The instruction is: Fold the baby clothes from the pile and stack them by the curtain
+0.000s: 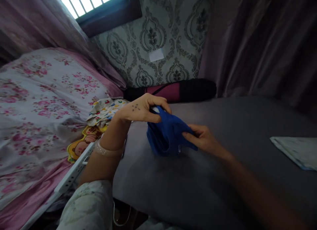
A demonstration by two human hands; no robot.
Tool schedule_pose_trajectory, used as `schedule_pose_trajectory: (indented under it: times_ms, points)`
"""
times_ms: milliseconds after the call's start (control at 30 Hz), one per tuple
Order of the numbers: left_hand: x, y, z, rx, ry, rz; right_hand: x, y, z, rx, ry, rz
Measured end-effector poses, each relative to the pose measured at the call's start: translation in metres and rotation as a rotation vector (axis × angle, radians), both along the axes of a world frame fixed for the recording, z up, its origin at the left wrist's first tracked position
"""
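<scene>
The left hand [142, 109] closes its grip on the upper left part of a blue cloth item [173, 129], with the thumb at the front and the fingers bent over the edge; a small white patch shows at this grip. The right hand [206, 140] closes its grip on the right end of the same item, which is pinched between thumb and fingers. The blue cloth item is located between the two hands, over a gray surface [163, 187], with its folds hanging on the left side; whether its lower edge touches the gray surface cannot be determined. A translucent band [109, 151] encircles the left forearm above a pale sleeve [88, 203]. A long black and maroon bag [170, 91] lies at the far edge of the gray surface, along the patterned wall [153, 33]. A folded pale cloth [297, 150] lies on the right side, well apart from the right hand. To the left of the left forearm are a yellow cartoon-printed item [78, 149] and a white slotted bar [70, 177]. A multicolored patterned cloth [106, 112] lies beyond the left wrist, beside the floral bedding [44, 88]
</scene>
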State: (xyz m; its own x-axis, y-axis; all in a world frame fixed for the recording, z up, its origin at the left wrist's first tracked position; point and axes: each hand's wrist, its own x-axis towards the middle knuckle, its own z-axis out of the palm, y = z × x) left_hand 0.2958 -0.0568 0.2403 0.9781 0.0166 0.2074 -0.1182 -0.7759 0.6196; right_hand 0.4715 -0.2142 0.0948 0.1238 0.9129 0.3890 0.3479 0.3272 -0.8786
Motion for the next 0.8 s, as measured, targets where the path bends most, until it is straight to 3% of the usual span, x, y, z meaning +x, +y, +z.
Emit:
schedule_pose_trajectory:
  times_ms: [67,167,267,333,400,567,667,800]
  points:
    - [-0.002,0.006,-0.006,0.003,-0.028,0.040,0.001,-0.007,0.002,-0.060,0.067,-0.029]
    - [-0.003,0.015,-0.021,-0.035,-0.073,0.093,0.009,-0.028,0.017,-0.072,0.098,-0.212]
    - [0.002,0.015,-0.045,-0.108,-0.129,0.101,0.016,-0.054,0.037,-0.122,0.101,-0.367]
    - [0.009,0.009,-0.067,-0.177,-0.177,0.092,0.020,-0.065,0.043,-0.202,0.084,-0.364]
    - [0.018,0.000,-0.092,-0.261,-0.215,0.093,0.024,-0.071,0.036,-0.300,0.036,-0.318]
    - [0.038,-0.017,-0.148,-0.455,-0.185,0.132,0.043,-0.074,-0.007,-0.495,-0.102,-0.135]
    - [0.044,-0.022,-0.160,-0.507,-0.166,0.095,0.049,-0.072,-0.017,-0.469,-0.092,-0.038]
    - [0.049,-0.027,-0.157,-0.512,-0.127,0.052,0.037,-0.056,-0.010,-0.305,-0.096,-0.049]
